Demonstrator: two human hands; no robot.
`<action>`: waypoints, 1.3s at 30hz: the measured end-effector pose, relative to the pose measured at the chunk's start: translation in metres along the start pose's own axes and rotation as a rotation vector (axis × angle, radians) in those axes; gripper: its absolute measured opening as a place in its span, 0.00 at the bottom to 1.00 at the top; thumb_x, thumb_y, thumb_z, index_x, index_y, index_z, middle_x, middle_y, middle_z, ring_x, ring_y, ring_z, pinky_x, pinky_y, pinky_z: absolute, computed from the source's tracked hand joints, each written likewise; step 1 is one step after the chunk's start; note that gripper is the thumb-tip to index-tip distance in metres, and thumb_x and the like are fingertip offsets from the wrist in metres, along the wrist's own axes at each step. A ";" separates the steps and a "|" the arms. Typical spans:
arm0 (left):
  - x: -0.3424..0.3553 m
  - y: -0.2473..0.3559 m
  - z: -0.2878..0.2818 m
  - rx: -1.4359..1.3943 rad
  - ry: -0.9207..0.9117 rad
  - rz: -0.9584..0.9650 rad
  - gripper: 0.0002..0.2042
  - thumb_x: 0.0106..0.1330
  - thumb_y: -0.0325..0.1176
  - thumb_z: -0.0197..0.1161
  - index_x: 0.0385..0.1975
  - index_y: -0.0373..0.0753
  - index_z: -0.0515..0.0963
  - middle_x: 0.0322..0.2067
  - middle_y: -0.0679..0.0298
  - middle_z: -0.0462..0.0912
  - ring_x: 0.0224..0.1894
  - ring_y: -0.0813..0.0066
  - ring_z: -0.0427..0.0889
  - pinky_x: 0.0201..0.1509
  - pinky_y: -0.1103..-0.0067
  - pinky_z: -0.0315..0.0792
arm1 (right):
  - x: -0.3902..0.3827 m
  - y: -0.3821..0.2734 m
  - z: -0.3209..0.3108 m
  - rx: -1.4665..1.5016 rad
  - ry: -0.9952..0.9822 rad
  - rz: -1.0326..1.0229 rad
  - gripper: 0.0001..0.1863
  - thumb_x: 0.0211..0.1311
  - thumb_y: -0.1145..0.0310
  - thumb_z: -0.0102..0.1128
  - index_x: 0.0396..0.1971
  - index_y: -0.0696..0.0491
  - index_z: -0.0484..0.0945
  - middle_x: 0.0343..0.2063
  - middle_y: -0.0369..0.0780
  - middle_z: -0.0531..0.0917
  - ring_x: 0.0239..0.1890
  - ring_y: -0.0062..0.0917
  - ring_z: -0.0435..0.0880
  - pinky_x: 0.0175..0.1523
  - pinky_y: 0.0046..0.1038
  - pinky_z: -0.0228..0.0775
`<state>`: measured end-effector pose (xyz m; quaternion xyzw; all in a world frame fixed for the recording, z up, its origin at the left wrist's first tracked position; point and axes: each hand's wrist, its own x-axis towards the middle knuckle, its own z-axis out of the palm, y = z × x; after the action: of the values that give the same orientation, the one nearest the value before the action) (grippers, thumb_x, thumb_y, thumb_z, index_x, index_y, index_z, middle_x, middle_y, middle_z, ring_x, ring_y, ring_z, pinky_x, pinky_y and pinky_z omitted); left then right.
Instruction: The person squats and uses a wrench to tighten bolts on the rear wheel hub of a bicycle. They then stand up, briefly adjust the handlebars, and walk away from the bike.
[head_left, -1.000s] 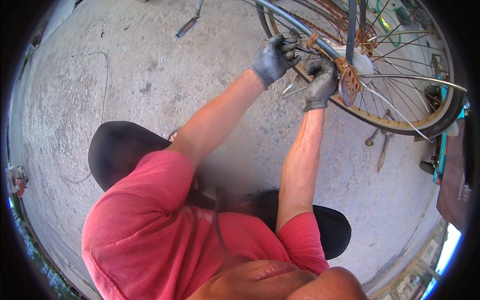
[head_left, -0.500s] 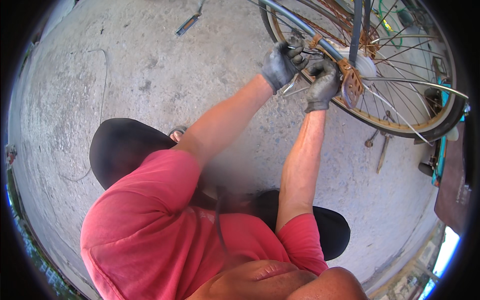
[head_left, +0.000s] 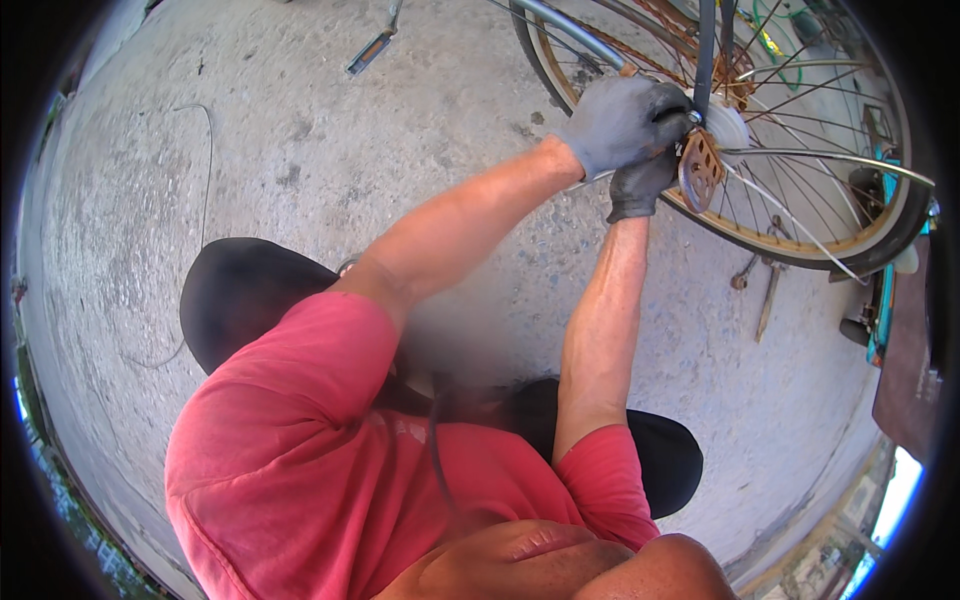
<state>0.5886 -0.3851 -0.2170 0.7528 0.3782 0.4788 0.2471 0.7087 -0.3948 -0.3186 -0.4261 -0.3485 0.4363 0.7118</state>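
Note:
Both my hands wear grey gloves and work at the hub of a bicycle wheel (head_left: 880, 255). My left hand (head_left: 622, 122) reaches across, its fingers curled by a small shiny metal part (head_left: 695, 117) at the end of the frame tube (head_left: 575, 32); what it grips is hidden. Just below it, partly covered by the left, is my right hand (head_left: 642, 187). Its fingers go out of sight under the left hand, close to a rusty perforated bracket (head_left: 701, 170). A white disc (head_left: 728, 128) sits behind the bracket, among the spokes.
A long thin tool (head_left: 768, 302) and a shorter rusty piece (head_left: 740, 276) lie on the concrete floor (head_left: 450, 90) below the wheel. A pedal (head_left: 370, 52) shows at the top. Thin wire (head_left: 209, 165) curves across the left floor. Teal equipment (head_left: 884, 300) and a brown panel (head_left: 905, 400) stand at right.
My left hand has moved right and over the right hand, to the hub end. The right hand has stayed nearly in place, its fingers now covered. The bicycle has shifted slightly in view.

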 end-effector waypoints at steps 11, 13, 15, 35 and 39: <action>0.036 -0.006 -0.042 0.093 -0.467 0.069 0.13 0.64 0.37 0.58 0.46 0.45 0.82 0.34 0.56 0.85 0.35 0.57 0.84 0.42 0.68 0.77 | -0.014 -0.023 0.023 -0.135 0.006 0.056 0.13 0.73 0.61 0.43 0.46 0.51 0.74 0.41 0.33 0.77 0.43 0.18 0.75 0.46 0.25 0.67; 0.042 -0.001 -0.044 0.173 -0.442 0.026 0.13 0.64 0.37 0.58 0.46 0.44 0.82 0.35 0.55 0.84 0.36 0.59 0.84 0.43 0.68 0.77 | -0.013 -0.027 0.025 -0.164 -0.012 0.085 0.12 0.72 0.62 0.44 0.44 0.51 0.74 0.39 0.32 0.78 0.41 0.17 0.75 0.44 0.24 0.66; 0.047 0.005 -0.042 0.200 -0.408 -0.063 0.14 0.64 0.37 0.59 0.47 0.44 0.81 0.36 0.54 0.84 0.36 0.60 0.84 0.44 0.69 0.77 | -0.012 -0.029 0.024 -0.239 -0.023 0.117 0.12 0.72 0.63 0.45 0.44 0.52 0.75 0.40 0.32 0.78 0.41 0.17 0.75 0.43 0.24 0.67; -0.040 -0.099 -0.006 -1.304 0.095 -0.592 0.13 0.71 0.41 0.53 0.45 0.38 0.72 0.38 0.63 0.78 0.39 0.71 0.78 0.44 0.73 0.75 | -0.015 -0.034 0.034 -0.221 0.045 0.001 0.13 0.59 0.68 0.50 0.15 0.52 0.72 0.16 0.33 0.74 0.21 0.20 0.71 0.32 0.24 0.62; -0.040 -0.097 0.005 -1.699 0.247 -0.836 0.09 0.73 0.39 0.50 0.41 0.41 0.71 0.37 0.64 0.75 0.36 0.71 0.73 0.48 0.68 0.74 | -0.014 -0.032 0.033 -0.148 0.036 0.014 0.11 0.58 0.70 0.50 0.16 0.53 0.72 0.16 0.33 0.73 0.21 0.19 0.70 0.31 0.23 0.61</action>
<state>0.5505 -0.3600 -0.3112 0.0695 0.1659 0.5423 0.8207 0.6848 -0.4063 -0.2777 -0.4878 -0.3642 0.4064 0.6813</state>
